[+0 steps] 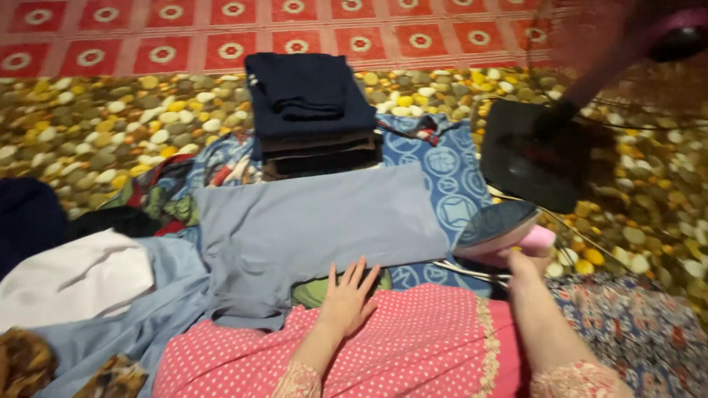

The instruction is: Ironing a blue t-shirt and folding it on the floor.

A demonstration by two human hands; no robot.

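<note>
- Grey-blue garment (pixel 317 221) lies spread flat at centre of view, on a blue patterned cloth (pixel 442 173) that covers the floor; its near edge runs just above the person's lap.
- Left hand (pixel 346 295) rests palm down, fingers spread wide, at the near edge of the garment; fingertips touch the fabric. It holds nothing.
- Right hand (pixel 525 264) is closed round the pink handle of a clothes iron (pixel 498 228), to the right of the garment. Iron is tipped up, its dark soleplate facing the camera, sitting at the right edge of the patterned cloth, just off the garment.
- A thin cord (pixel 472 271) runs left from the iron, between the garment's lower right corner and the lap.
- Pink dotted fabric (pixel 413 346) covers the lap in the foreground; both forearms cross it.
- Stack of folded clothes (pixel 313 110), dark navy on top with brown layers under, stands just behind the garment's far edge.
- White cloth (pixel 74 276) and more pale blue fabric (pixel 140 317) lie heaped at lower left, touching the garment's left side.
- Dark fan base (pixel 535 155) stands at right, behind the iron, well apart from the garment; the head above it is blurred.
- Pebble-print floor covering (pixel 88 125) lies beyond, then a red patterned mat (pixel 162 29) along the top.
</note>
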